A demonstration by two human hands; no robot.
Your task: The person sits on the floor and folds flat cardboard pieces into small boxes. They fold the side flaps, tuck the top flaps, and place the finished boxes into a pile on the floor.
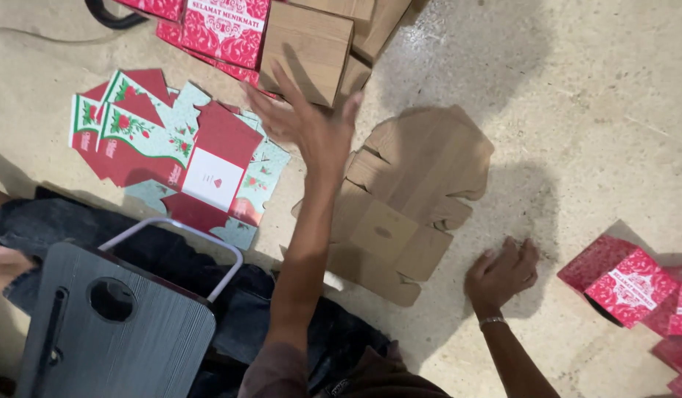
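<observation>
My left hand [308, 127] is stretched forward with fingers spread and holds nothing. It hovers just below a brown folded cardboard box [305, 46] and above the edge of a pile of flat red and teal printed box blanks [171, 151]. To its right, flat brown box blanks [422, 184] lie face down on the floor. My right hand [503, 273], with a bracelet at the wrist, rests on the floor with fingers curled, just right of the brown blanks and holding nothing.
Red patterned boxes [224, 29] are stacked at the top. More red boxes [621, 284] stand at the right edge. A grey lap table with a metal leg [112, 332] lies over legs in dark jeans [171, 254]. The floor [591, 118] is pale concrete.
</observation>
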